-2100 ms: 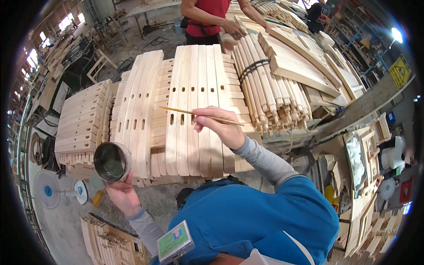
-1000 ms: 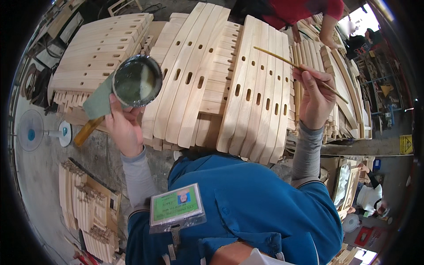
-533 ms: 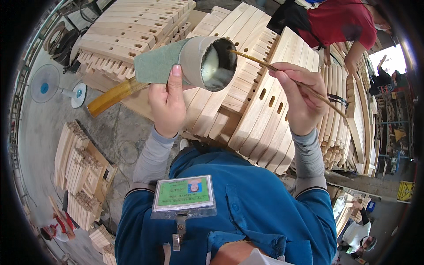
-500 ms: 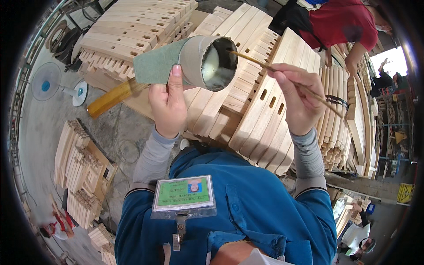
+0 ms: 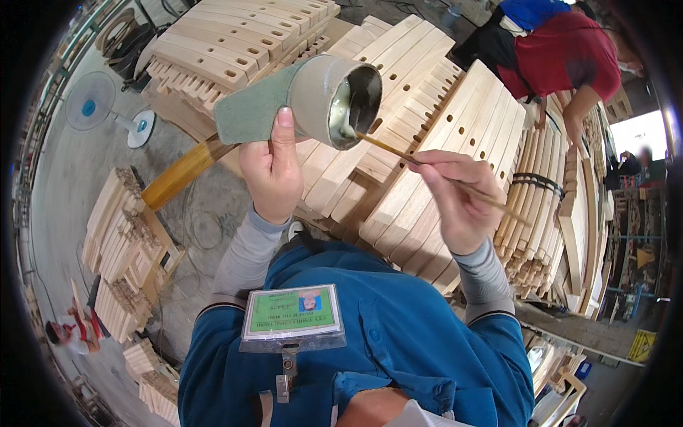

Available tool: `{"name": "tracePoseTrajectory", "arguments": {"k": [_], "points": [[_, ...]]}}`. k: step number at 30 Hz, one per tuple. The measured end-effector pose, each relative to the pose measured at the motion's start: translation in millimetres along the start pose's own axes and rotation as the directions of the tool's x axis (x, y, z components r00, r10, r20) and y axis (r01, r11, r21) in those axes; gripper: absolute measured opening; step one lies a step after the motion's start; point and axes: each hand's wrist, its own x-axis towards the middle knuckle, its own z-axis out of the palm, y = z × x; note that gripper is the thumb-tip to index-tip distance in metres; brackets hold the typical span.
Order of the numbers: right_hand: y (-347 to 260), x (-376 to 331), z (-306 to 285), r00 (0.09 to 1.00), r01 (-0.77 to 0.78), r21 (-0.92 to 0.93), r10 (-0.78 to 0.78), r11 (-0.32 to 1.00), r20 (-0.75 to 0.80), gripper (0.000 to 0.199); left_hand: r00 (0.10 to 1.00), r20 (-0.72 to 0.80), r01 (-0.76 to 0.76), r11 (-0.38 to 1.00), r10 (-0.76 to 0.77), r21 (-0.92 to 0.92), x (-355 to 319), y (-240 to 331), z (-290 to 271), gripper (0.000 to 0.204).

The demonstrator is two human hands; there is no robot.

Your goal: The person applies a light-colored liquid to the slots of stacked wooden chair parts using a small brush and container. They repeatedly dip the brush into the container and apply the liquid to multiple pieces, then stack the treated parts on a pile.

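Left hand [image 5: 271,173] closed around a grey tin can [image 5: 334,96] just above the middle of the frame, thumb pressed up along its side, can tipped so its open mouth faces right and shows pale glue pooled inside. Wrapped behind the can, a green cloth [image 5: 249,114] trailing to the upper left. Right hand [image 5: 457,201] right of centre, fingers pinched narrow on a thin wooden stick [image 5: 420,160] that slants from lower right up to the left, tip dipped into the can's mouth and touching the glue. Beneath both hands, a stack of slotted pale wooden slats [image 5: 427,128] laid side by side, running diagonally from the middle toward the upper right. Another pile of similar slotted slats [image 5: 228,43] in the upper left. Beside the left wrist, a yellow-brown wooden handle [image 5: 181,174] angled toward the floor. At the right edge, a bundle of turned rails [image 5: 541,206] bound with a dark strap. At the top right, a second person in a red shirt [image 5: 562,53] bent over the same stock, one arm reaching down to it. On the grey floor at left, smaller heaps of wooden parts [image 5: 121,242] and, higher up, a standing fan [image 5: 96,110]. Along the bottom, blue jacket [image 5: 398,349] with a green badge [image 5: 292,313] clipped to the chest.
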Motion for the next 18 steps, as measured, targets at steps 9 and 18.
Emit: {"name": "tracePoseTrajectory", "arguments": {"k": [9, 18], "points": [[11.5, 5.6, -0.2, 0.992, 0.126, -0.021, -0.127, 0.992, -0.023, 0.014, 0.993, -0.12, 0.019, 1.0, -0.021, -0.018, -4.3, 23.5, 2.6, 0.026], [10.5, -13.5, -10.3, 0.952, 0.295, 0.401, -0.303, 0.867, -0.044, 0.021, 0.981, -0.193, -0.037, 0.961, -0.017, -0.272, 1.6, 18.3, 9.8, 0.024]]}}
